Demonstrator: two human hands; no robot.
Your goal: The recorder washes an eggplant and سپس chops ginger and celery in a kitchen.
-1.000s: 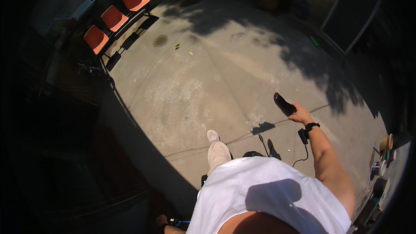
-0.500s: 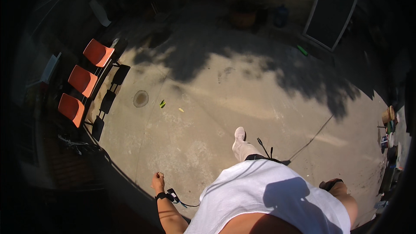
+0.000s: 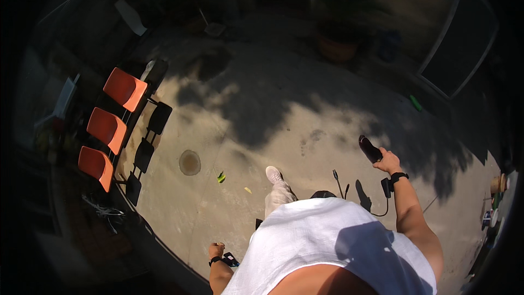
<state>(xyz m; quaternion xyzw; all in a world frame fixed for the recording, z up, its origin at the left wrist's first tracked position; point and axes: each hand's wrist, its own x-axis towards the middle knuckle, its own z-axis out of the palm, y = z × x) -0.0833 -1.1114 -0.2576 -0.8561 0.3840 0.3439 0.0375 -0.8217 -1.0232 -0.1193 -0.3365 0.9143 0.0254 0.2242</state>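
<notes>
Head view, right hand: the right hand (image 3: pixel 388 161) is raised forward at the person's right side, fingers wrapped around a dark oblong object (image 3: pixel 370 148).
Head view, object against grip: the dark oblong object sticks up and to the left out of the fist; its lower end is buried in the palm, its rounded upper end is free.
Head view, wrist: a black band (image 3: pixel 398 176) circles the right wrist, with a small dark device (image 3: pixel 386 187) just beside it and a thin cable (image 3: pixel 381 212) hanging down from that.
Head view, left hand: the left hand (image 3: pixel 216 249) hangs low by the hip, fingers curled into a loose fist; whether it pinches anything I cannot tell.
Head view, left wrist: a dark strap and small dark device (image 3: pixel 229 260) sit just below the left hand.
Head view, body: white shirt (image 3: pixel 322 240) fills the lower middle; one pale shoe (image 3: pixel 273 175) steps ahead on the concrete floor (image 3: pixel 284 114).
Head view, surroundings: three orange seats (image 3: pixel 108 129) in a row at left, a round drain cover (image 3: pixel 189 162) near them, potted plants (image 3: pixel 338 27) in shade at the far side.
</notes>
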